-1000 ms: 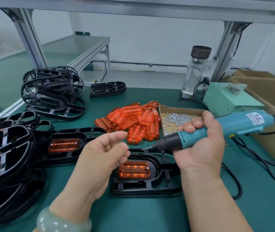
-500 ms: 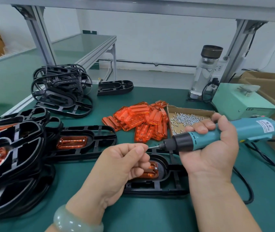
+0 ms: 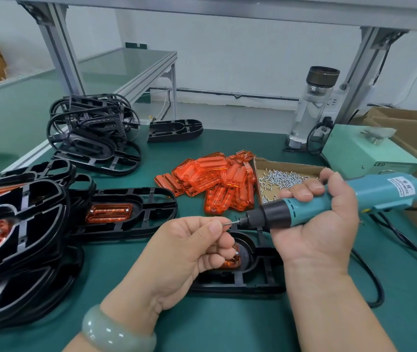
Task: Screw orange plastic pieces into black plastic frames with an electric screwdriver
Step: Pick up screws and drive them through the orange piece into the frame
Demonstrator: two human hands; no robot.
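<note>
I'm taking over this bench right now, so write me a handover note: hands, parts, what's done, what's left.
Right hand grips the electric screwdriver, held roughly level.
Left hand pinches a screw at its tip.
Current black frame lies under the hands, orange piece seated in it.
Loose orange pieces and the screw box sit behind it.
Done: frames at left hold orange pieces.
Left: drive this screw; empty frames wait at back left.

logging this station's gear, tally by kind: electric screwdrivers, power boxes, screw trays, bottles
electric screwdriver: 1
green power box: 1
cardboard tray of screws: 1
glass bottle: 1
total: 4
</note>
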